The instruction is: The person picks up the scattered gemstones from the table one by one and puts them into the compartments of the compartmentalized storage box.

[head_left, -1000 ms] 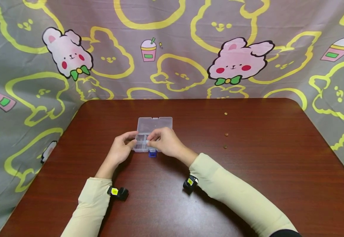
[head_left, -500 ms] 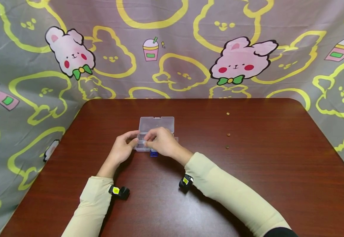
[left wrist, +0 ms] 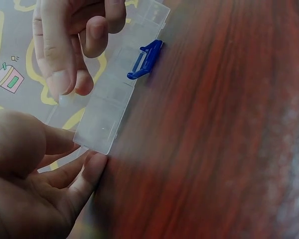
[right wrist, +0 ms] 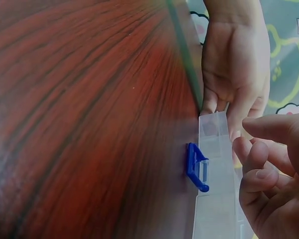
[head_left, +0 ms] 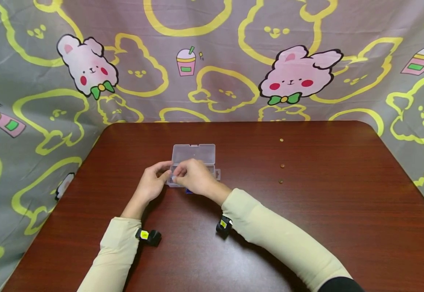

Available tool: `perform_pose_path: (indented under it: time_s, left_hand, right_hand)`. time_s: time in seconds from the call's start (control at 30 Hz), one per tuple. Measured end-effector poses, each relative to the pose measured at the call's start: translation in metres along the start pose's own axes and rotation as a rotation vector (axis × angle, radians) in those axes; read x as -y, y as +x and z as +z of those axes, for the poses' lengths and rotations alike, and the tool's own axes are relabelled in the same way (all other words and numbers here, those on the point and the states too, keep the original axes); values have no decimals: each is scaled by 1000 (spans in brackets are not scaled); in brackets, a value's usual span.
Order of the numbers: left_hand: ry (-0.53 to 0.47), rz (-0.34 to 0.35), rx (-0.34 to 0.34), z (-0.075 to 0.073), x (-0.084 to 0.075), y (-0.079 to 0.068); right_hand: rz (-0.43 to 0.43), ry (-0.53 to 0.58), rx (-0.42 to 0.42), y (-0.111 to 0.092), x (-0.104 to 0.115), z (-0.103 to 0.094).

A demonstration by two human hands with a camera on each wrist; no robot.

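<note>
Compartment box (head_left: 197, 153) open mid-frame | our left grip (head_left: 151, 183) holds it; right grip (head_left: 195, 178) pinches pale piece (left wrist: 63, 99), unreleased | frame-right bits (head_left: 282, 166) left

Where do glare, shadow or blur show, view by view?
Head: glare low on the table, shadow along the right sleeve; left wrist: whitish glare at lower right, table grain blurred; right wrist: pale glare at lower left, blue clasp crisper than the table beside it.
</note>
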State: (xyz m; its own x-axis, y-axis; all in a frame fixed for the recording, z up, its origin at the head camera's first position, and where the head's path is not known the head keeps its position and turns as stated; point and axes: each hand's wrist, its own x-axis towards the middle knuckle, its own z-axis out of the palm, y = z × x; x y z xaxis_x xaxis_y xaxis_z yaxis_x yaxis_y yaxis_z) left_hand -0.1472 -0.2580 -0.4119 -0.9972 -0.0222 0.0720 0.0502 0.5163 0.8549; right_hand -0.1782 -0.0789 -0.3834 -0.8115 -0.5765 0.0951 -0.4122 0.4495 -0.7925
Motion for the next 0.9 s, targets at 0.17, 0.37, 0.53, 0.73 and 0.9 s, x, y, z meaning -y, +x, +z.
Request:
perform_pose_path:
  time_s: [0.17,0.37,0.53,0.73,0.9]
  left_hand:
    - [0,-10,3,1,0,0]
    - [-4,-13,-2,1,-2,-1]
    - [-14,-15,-4,0,-2,-2]
    - [-8,0,-7,1,-2,-2]
    - [-1,10,-15,2,1,-1]
  right_hand:
    - [0,-12,2,1,2,1]
    - [-12,-51,-15,3,3,2]
    - [-22,-65,-25,4,3,3]
    - [-33,-85,-42,5,2,5]
    - [-43,-80,-54,4,2,5]
